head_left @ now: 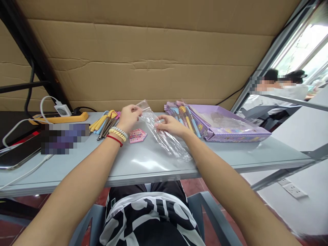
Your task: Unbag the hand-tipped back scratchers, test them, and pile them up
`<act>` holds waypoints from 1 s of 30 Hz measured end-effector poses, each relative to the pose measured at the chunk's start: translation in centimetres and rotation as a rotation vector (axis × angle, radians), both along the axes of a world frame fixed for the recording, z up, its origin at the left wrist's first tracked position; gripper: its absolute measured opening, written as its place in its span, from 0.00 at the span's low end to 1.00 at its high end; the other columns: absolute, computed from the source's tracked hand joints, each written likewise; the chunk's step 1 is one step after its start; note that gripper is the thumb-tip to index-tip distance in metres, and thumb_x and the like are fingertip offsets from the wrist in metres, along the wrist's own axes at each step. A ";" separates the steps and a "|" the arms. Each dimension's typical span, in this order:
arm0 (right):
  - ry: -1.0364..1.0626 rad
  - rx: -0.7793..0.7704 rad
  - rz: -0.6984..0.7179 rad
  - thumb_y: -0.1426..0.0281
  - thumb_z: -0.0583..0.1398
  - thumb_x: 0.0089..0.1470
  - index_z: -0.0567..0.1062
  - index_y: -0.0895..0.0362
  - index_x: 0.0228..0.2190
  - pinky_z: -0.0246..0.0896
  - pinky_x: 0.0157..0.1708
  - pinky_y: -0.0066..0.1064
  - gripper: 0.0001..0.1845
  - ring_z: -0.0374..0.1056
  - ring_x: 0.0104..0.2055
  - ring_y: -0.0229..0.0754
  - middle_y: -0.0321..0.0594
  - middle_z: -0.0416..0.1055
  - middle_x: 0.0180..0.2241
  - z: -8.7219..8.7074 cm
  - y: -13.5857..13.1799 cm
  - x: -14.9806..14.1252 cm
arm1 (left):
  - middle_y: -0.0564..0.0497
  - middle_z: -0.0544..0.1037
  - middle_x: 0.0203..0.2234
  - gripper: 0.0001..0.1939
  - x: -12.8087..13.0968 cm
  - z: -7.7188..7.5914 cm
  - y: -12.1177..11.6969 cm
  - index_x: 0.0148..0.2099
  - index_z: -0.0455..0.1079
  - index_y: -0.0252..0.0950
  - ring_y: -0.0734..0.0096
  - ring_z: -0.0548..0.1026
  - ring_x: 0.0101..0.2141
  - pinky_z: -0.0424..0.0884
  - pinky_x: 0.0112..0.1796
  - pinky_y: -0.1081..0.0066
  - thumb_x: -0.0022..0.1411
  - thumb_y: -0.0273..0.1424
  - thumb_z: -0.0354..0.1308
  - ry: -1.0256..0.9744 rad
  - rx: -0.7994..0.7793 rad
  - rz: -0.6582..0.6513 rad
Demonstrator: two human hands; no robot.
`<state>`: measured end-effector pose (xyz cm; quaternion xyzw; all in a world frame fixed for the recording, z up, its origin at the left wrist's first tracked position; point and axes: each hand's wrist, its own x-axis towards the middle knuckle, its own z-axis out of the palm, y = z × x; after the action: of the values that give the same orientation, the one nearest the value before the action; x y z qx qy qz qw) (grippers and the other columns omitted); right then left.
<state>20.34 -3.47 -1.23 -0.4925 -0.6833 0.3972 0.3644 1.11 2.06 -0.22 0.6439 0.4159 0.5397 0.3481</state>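
A clear plastic zip bag [167, 138] slants across the middle of the desk, its top end raised and its lower end near the front edge. My left hand [130, 115] pinches the bag near its top. With thumb and fingers closed, my right hand [169, 125] grips the bag's right side. Pink printed cards [137, 135] lie beneath, just right of my left wrist. Left of that wrist is a bundle of pens [104, 123] with yellow, blue, brown and pink hand-shaped tops. Bagged pens [188, 118] rest beyond my right hand.
A purple printed box [234, 136] with clear plastic bags inside stands on the right. At left lie a yellow power strip [61, 118], a white charger [63, 109], cables and a phone [20, 153]. Cardboard [153, 51] backs the desk. People sit at far right.
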 end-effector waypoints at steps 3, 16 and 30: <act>-0.023 -0.143 0.215 0.63 0.67 0.43 0.69 0.59 0.32 0.55 0.17 0.23 0.17 0.67 0.20 0.33 0.36 0.74 0.25 0.8 -0.7 0.7 | 0.56 0.68 0.19 0.01 -1.1 0.7 1.4 0.29 0.65 0.35 0.78 0.63 0.18 0.61 0.21 0.75 0.52 0.26 0.54 -0.231 0.031 0.313; 0.753 0.050 -0.348 0.77 0.60 0.43 0.68 0.60 0.27 0.46 0.08 0.19 0.05 0.62 0.14 0.30 0.36 0.71 0.21 3.0 -0.6 3.4 | 0.53 0.70 0.33 0.12 -1.5 1.9 0.8 0.41 0.58 0.40 0.81 0.66 0.17 0.59 0.17 0.75 0.58 0.39 0.54 -0.468 -0.030 0.253; 1.332 0.114 -0.963 0.83 0.46 0.50 0.56 0.55 0.27 0.56 0.12 0.12 0.11 0.69 0.25 0.29 0.38 0.63 0.30 4.3 -0.3 8.6 | 0.51 0.70 0.37 0.13 -0.4 0.6 0.0 0.40 0.61 0.37 0.77 0.68 0.25 0.64 0.27 0.73 0.52 0.34 0.58 -0.014 -0.104 0.158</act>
<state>28.89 -3.77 3.07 -0.3735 -0.0571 0.3710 0.8483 0.71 2.02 0.42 0.5864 0.4906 0.5475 0.3402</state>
